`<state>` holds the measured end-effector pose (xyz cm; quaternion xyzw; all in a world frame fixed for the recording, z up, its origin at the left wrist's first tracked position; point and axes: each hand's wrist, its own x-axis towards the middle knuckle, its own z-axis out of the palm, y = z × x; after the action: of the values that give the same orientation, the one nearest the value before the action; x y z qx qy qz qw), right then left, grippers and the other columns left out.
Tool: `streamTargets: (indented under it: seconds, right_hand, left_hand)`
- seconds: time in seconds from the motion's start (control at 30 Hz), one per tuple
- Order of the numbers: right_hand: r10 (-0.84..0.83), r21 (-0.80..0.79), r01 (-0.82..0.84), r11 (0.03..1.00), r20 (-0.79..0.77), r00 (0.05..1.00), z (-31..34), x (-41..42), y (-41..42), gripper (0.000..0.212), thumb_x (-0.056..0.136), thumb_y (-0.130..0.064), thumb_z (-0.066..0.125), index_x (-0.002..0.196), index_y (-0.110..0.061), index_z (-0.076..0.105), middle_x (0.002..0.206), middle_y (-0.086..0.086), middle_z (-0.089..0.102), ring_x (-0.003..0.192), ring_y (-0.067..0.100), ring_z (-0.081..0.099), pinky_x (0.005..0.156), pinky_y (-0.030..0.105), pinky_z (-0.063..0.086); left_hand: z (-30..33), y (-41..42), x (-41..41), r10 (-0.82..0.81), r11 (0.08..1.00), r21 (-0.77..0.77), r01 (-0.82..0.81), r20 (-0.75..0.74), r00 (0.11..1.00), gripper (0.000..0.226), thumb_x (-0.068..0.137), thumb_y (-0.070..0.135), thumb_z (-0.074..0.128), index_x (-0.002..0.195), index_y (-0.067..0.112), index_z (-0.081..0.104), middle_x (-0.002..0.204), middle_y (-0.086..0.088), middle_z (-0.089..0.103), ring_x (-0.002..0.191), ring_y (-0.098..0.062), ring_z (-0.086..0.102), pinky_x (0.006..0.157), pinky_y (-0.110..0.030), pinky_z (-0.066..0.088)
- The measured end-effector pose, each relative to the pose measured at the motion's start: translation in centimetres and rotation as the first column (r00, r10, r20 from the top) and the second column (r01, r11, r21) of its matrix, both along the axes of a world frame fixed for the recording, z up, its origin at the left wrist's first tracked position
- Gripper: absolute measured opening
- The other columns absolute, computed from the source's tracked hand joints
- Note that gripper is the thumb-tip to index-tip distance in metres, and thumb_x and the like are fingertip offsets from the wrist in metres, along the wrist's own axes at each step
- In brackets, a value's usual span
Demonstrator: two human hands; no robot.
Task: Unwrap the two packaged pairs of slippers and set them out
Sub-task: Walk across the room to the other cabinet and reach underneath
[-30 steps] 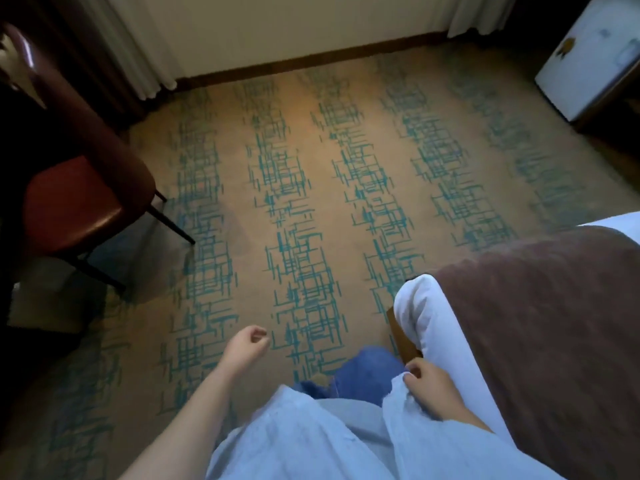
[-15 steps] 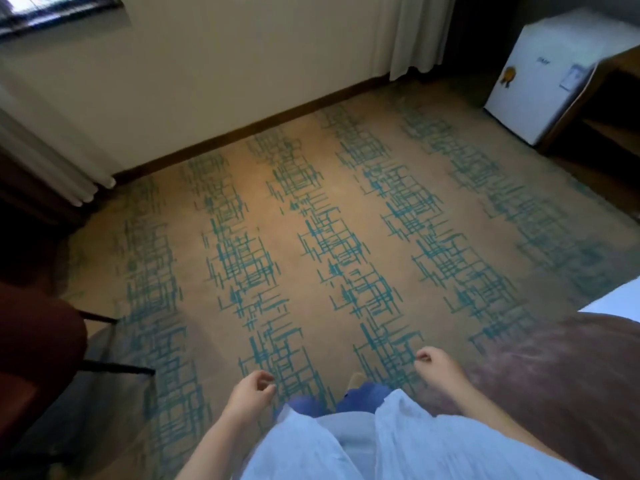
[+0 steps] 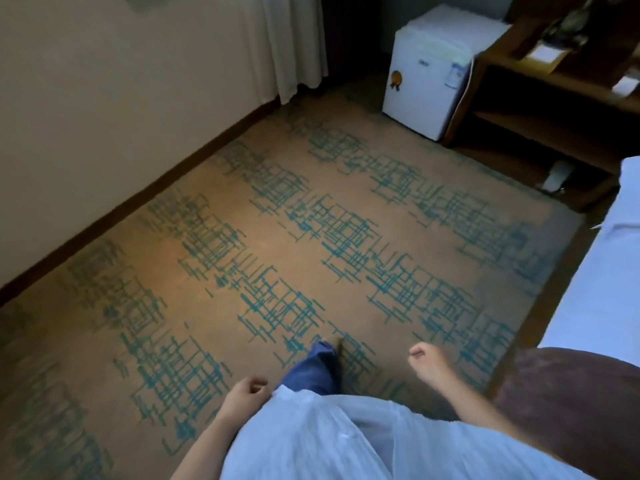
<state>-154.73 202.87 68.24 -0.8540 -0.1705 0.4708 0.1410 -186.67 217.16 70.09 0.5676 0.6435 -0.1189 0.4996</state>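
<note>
Carpet (image 3: 242, 237), tan with teal crosshatch bands, is seen filling the floor; a boxy white mini fridge (image 3: 426, 84) is set beside a wooden shelf unit (image 3: 540, 98). Both hands, left (image 3: 242, 398) and right (image 3: 427, 363), are loosely curled, nothing held. Slippers cannot be made out anywhere.

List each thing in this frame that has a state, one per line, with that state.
left hand: loosely curled, holding nothing
right hand: loosely curled, holding nothing
mini fridge: door closed, standing on the carpet
curtain: hanging down to the floor
wooden desk: papers lying on top
bed: made, brown runner across its foot
slippers: none in view
</note>
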Motion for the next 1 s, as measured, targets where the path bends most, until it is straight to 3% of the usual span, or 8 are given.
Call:
streamTargets:
  seconds: [0.13,0.23,0.3,0.4,0.6,0.77,0.9,1.0]
  right_hand:
    - [-0.136,0.025,0.136,0.990,0.017,0.991,0.6,2.7,2.3,0.029,0.080,-0.006,0.060,0.063,-0.027,0.048,0.068,-0.004,0.056,0.096,0.035,0.063,0.087,0.038,0.047]
    - [-0.227,0.001,0.227,0.974,0.029,0.973,2.5,4.8,4.0,0.008,0.086,-0.008,0.057,0.088,-0.012,0.063,0.092,0.013,0.066,0.099,0.030,0.061,0.085,0.033,0.043]
    - [-0.301,-0.012,0.301,0.953,0.043,0.953,2.7,6.1,4.0,0.019,0.086,-0.009,0.056,0.102,-0.003,0.064,0.104,0.016,0.067,0.102,0.028,0.060,0.081,0.030,0.042]
    - [-0.379,-0.084,0.381,0.921,0.041,0.924,2.5,8.0,3.7,0.022,0.086,-0.017,0.056,0.104,-0.009,0.065,0.114,0.013,0.067,0.107,0.027,0.059,0.083,0.028,0.042]
    - [-0.451,-0.181,0.438,0.880,-0.036,0.892,1.5,15.7,3.6,0.005,0.088,-0.027,0.048,0.092,-0.025,0.051,0.117,0.006,0.062,0.104,0.023,0.057,0.076,0.026,0.039]
    - [-0.471,-0.120,0.468,0.876,0.002,0.882,1.7,28.4,4.3,0.006,0.086,-0.026,0.051,0.083,-0.023,0.054,0.101,0.007,0.065,0.093,0.024,0.058,0.073,0.027,0.039]
    - [-0.461,-0.054,0.461,0.886,0.011,0.887,3.0,38.7,5.5,0.011,0.089,-0.029,0.049,0.092,-0.021,0.056,0.098,0.001,0.063,0.088,0.018,0.056,0.075,0.029,0.042]
    - [-0.475,-0.008,0.475,0.880,-0.004,0.880,4.2,44.8,6.3,0.016,0.091,-0.029,0.048,0.100,-0.019,0.057,0.098,0.000,0.061,0.089,0.018,0.056,0.075,0.028,0.042]
  left_hand:
    - [0.1,11.0,7.3,-0.137,0.990,0.043,0.136,0.009,0.991,0.015,0.082,0.016,0.057,0.097,0.014,0.059,0.097,-0.015,0.067,0.079,-0.028,0.064,0.081,-0.039,0.053]
    - [1.6,16.8,15.2,-0.238,0.970,0.070,0.235,0.045,0.970,0.022,0.084,0.013,0.056,0.105,0.008,0.060,0.094,-0.014,0.065,0.069,-0.022,0.060,0.071,-0.033,0.051]
    - [3.1,19.3,20.7,-0.294,0.954,0.090,0.286,0.096,0.951,0.022,0.085,0.011,0.054,0.106,0.008,0.059,0.090,-0.012,0.064,0.064,-0.018,0.059,0.059,-0.027,0.043]
    - [4.9,21.8,28.7,-0.363,0.928,0.149,0.341,0.160,0.918,0.016,0.084,0.009,0.053,0.098,0.015,0.058,0.088,-0.009,0.065,0.067,-0.019,0.061,0.062,-0.027,0.040]
    - [4.9,24.1,42.9,-0.492,0.868,0.178,0.463,0.186,0.850,0.019,0.085,0.012,0.053,0.102,0.018,0.057,0.092,-0.008,0.068,0.083,-0.026,0.065,0.064,-0.027,0.041]
    - [3.2,23.1,51.7,-0.568,0.822,0.132,0.554,0.123,0.814,0.015,0.084,0.007,0.056,0.090,0.020,0.058,0.077,-0.006,0.065,0.072,-0.024,0.061,0.062,-0.029,0.039]
    - [2.8,21.7,56.7,-0.636,0.771,0.106,0.628,0.063,0.769,0.023,0.083,0.005,0.056,0.083,0.028,0.054,0.068,0.000,0.061,0.064,-0.018,0.057,0.061,-0.025,0.043]
    - [2.2,21.2,59.7,-0.631,0.775,0.084,0.627,0.031,0.775,0.029,0.082,0.001,0.055,0.078,0.030,0.053,0.069,0.000,0.063,0.065,-0.023,0.058,0.066,-0.033,0.048]
